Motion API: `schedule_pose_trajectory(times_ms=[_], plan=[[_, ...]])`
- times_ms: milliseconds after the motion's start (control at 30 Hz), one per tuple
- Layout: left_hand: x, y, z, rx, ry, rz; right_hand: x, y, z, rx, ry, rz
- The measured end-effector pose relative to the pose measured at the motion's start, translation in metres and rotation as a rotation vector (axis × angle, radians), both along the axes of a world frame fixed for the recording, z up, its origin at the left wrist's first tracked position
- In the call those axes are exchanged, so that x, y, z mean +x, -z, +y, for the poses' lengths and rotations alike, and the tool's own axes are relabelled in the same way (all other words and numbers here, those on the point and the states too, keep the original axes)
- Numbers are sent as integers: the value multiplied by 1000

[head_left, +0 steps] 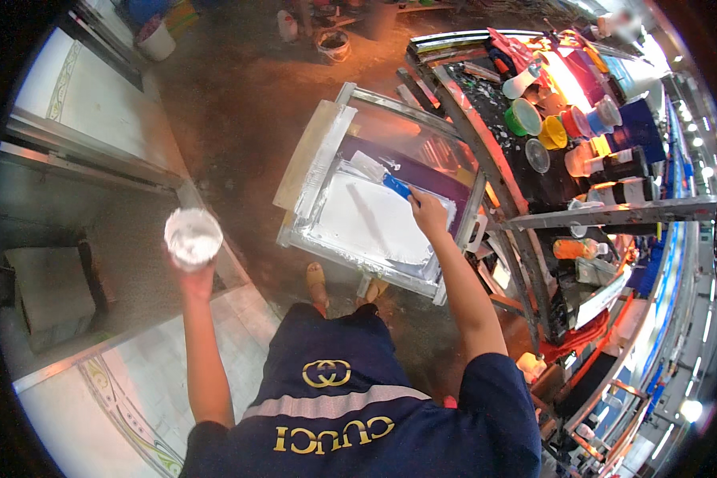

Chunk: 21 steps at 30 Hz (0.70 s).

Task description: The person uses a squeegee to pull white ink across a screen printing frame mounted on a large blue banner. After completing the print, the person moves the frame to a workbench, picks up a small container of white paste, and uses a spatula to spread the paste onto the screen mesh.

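My left hand [198, 280] is closed around a white tub [170, 233] with white paste or ink inside, its rim smeared with the same white. My right hand [430, 213] grips the blue handle of a putty knife [396, 186], whose wide blade is coated in white. The blade is over the upper part of a screen-printing frame [327, 240]; whether it touches the mesh I cannot tell. A large white area [350, 209] covers the middle of the frame, with purple around it. More white is smeared along the frame's left side.
To the right, a dark worktable [486, 107] carries several tubs of coloured ink, including a green tub [523, 118] and a yellow tub [554, 133], plus bottles. A metal bar [613, 213] crosses there. A bucket [334, 46] stands on the far floor. Pale panels [95, 103] line the left.
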<state>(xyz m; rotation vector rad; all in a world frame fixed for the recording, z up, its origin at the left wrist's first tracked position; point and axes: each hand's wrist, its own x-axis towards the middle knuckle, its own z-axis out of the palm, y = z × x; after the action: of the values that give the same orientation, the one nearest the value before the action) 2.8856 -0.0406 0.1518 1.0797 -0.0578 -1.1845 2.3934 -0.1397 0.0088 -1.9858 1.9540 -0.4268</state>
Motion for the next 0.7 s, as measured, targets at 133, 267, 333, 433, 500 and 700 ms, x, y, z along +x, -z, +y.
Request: schedule_pose_trajectory(times_ms=[133,267,333,433,500,700], plan=[[23,19,73,22,36,-176,4,33,-38,-4,-86,-52],[-8,-2,91,-34,-14,26,8,60,-54,-69,-155,-57],[-2,11,102,-23,63,-198,12,65,-56,-49,-192,-77],[-3,13,103,103,157,-597,17,70,-48,-12,-254,-60],[-4,11,99,135,170,-705,22,69,-38,5,-306,-73],[-31,-21,66,-100,25,97,38,66,-2,83,-447,-37]])
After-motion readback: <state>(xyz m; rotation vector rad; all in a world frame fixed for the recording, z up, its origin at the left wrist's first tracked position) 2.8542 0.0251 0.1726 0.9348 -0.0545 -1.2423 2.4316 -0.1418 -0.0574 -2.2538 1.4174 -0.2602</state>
